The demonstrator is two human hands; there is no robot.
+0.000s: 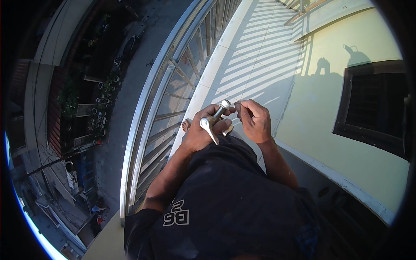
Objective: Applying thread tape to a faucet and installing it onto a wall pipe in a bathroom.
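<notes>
My left hand [197,135] is wrapped round a metal faucet [219,112] in front of my body. The faucet's pale lever handle [210,130] points down toward me. Its far end carries a white band [225,104], which looks like thread tape wound round it. Just right of that end is my right hand [257,122], with thumb and forefinger pinched together. Whatever the pinch holds, if anything, is too small to make out. Below the faucet shows a small yellowish thing [229,130], partly hidden by the left hand.
A metal railing [149,104] curves along my left, with a street [130,82] and potted plants [104,102] far below. Pale floor tiles [242,56] bear striped shadows. At right stands a yellow wall [318,104] with a dark-framed window [372,104]. My toes [186,125] show by the railing.
</notes>
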